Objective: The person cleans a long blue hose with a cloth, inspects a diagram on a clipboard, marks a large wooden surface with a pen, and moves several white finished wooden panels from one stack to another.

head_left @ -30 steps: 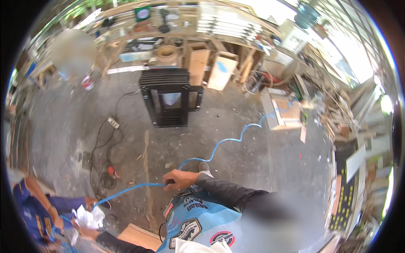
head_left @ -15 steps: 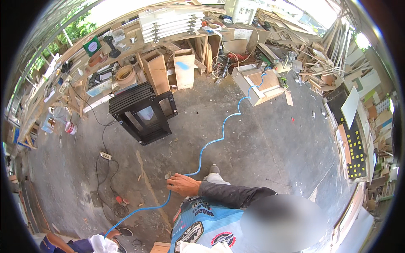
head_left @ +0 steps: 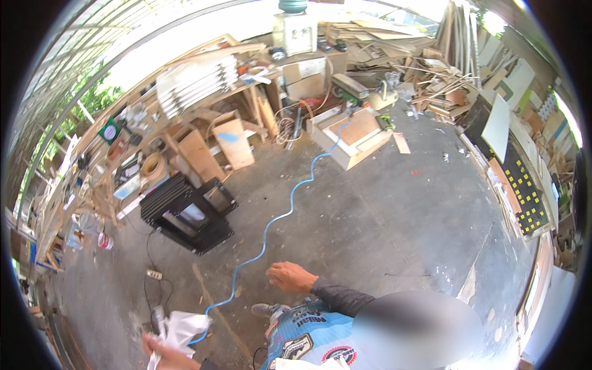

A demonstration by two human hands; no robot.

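At the lower left my left hand (head_left: 161, 354) is closed on a crumpled white cloth (head_left: 185, 325). A greyish part, too unclear to name, sticks up beside it. A thin blue hose (head_left: 265, 237) runs over the concrete floor to this bundle; the cloth hides its end. My right hand (head_left: 290, 277), in a dark sleeve, reaches in front of my blue shirt. Its fingers are loosely bent and hold nothing, and the hose lies apart from it to the left. The far end of the hose lies at a wooden box frame (head_left: 364, 148).
Left of the hose stands a black slatted frame (head_left: 188, 219), with a power strip (head_left: 154, 274) and cables nearer me. A cluttered workbench (head_left: 203, 92) curves along the back left. Scrap wood (head_left: 441, 80) is piled at the back right, and a yellow-dotted black panel (head_left: 527, 194) leans at the right.
My right hand has let go of the blue hose. The left hand with the white cloth has come into view. The view has shifted; another person's legs at the lower left are gone from it.
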